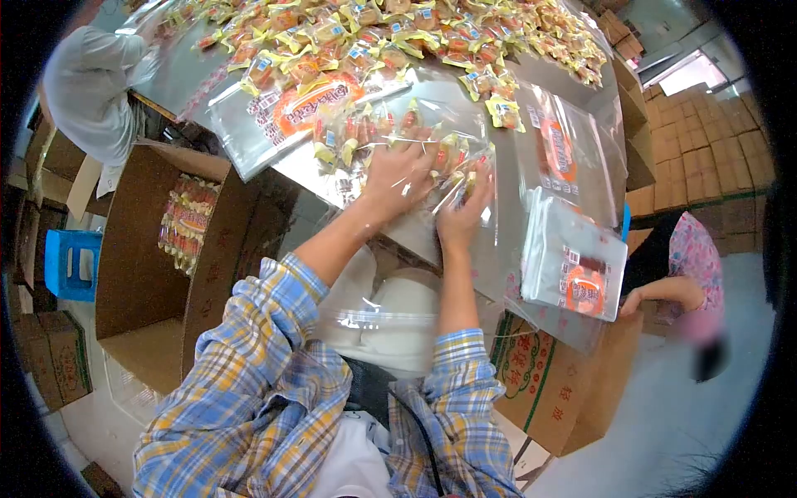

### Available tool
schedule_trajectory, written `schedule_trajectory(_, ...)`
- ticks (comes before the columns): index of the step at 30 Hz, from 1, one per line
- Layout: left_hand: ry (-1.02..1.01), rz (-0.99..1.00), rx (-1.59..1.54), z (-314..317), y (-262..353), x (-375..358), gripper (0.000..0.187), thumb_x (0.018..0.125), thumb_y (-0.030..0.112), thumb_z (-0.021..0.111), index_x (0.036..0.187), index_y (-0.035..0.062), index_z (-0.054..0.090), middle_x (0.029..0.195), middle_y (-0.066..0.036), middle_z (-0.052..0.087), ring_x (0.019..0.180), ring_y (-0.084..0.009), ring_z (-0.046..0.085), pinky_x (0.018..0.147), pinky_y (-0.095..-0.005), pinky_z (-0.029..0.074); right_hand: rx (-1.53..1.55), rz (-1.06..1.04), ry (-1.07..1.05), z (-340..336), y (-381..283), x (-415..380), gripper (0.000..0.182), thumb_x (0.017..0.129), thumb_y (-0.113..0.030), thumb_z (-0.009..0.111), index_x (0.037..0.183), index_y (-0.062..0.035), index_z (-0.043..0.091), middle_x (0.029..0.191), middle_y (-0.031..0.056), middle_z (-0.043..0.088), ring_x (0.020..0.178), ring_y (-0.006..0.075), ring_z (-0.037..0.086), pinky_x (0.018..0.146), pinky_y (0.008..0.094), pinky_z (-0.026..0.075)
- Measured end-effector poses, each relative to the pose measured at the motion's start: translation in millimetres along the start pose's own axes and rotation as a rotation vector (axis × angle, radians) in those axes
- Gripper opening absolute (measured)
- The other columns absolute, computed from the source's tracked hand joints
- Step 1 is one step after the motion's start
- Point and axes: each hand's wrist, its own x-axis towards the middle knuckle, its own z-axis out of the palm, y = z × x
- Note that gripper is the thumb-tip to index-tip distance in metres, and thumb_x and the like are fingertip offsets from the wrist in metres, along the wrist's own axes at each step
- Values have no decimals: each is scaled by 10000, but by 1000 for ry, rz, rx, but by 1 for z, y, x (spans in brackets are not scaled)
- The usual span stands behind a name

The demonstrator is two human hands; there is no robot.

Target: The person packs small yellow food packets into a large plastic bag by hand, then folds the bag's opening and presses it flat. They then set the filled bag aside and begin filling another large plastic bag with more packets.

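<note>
Small yellow-and-red wrapped snack packets point(357, 129) lie in a row inside a clear plastic bag point(491, 189) at the table's near edge. My left hand point(403, 173) rests over the middle of the row, its fingers spread across the packets. At the bag's right end, my right hand point(465, 207) closes around packets and film, thumb toward the left hand. Behind the bag, a stack of flat printed bags point(241, 137) with an orange label lies on the tabletop.
Loose snack packets point(398, 37) heap across the table's back. More printed bags point(540, 257) lie at right. An open carton point(207, 257) with filled packs stands left, another carton point(548, 382) lower right. One person point(91, 91) is at left, another point(693, 257) at right.
</note>
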Motion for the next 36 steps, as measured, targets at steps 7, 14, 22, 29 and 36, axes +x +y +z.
schedule_trajectory(7,106,73,-23,7,14,10,477,887,185,622,1337,27,639,1339,-174,661,1283,-364,609,1096,-495,439,130,148,31,3,-5,-2,562,983,-206,695,1454,25,494,1579,284,413,1465,432,405,1198,487,349)
schedule_trajectory(14,-5,-38,-74,16,29,19,507,866,149,623,1353,14,583,1286,-167,638,1278,-331,571,970,-475,489,56,91,179,21,9,-6,605,974,-167,708,1485,7,436,1499,256,504,1419,386,465,1153,470,384)
schedule_trajectory(22,-90,81,94,12,41,21,515,872,183,616,1357,14,579,1265,-187,594,1233,-327,542,987,-445,472,62,148,45,3,3,-3,679,957,-153,695,1538,-2,379,1533,225,474,1357,366,511,1145,457,400)
schedule_trajectory(29,-107,59,43,23,49,22,527,871,186,622,1382,63,582,1281,-150,592,1223,-310,566,946,-492,489,353,214,6,3,5,-4,627,972,-88,579,1546,47,364,1585,281,404,1453,404,425,1219,452,330)
schedule_trajectory(36,-42,-25,-2,32,57,18,492,867,149,612,1354,86,603,1257,-117,592,1237,-308,565,932,-560,467,141,137,-8,-25,-31,-56,619,967,-73,556,1522,114,354,1606,335,338,1501,456,334,1260,471,230)
